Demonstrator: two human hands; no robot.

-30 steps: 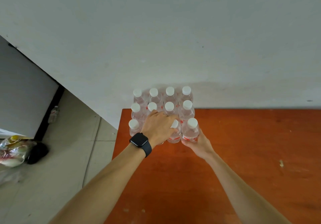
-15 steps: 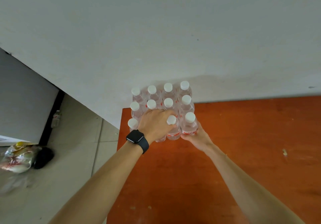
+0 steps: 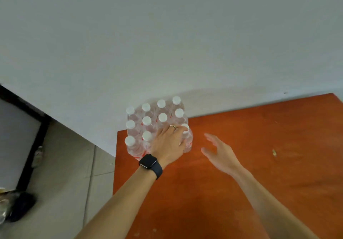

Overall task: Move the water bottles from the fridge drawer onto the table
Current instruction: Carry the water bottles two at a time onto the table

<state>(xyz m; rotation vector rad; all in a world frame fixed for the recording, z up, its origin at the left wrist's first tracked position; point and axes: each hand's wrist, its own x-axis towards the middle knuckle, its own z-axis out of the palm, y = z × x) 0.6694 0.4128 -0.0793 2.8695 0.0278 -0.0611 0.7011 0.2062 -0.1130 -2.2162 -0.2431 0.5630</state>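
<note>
Left hand, the one with the watch, is curled over the front of the water bottles, which are bunched on the table's far-left corner by the wall. Right hand hovers beside them, fingers spread, holding nothing.

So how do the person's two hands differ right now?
The left hand lies curled over the front of the clear plastic water bottles with white caps; the right hand hovers apart from them above the orange wooden table, touching nothing. The left hand's fingers are bent; the right hand's are spread. The left hand has a black wristwatch and a ring; the right hand shows neither. Both reach over the table.
</note>
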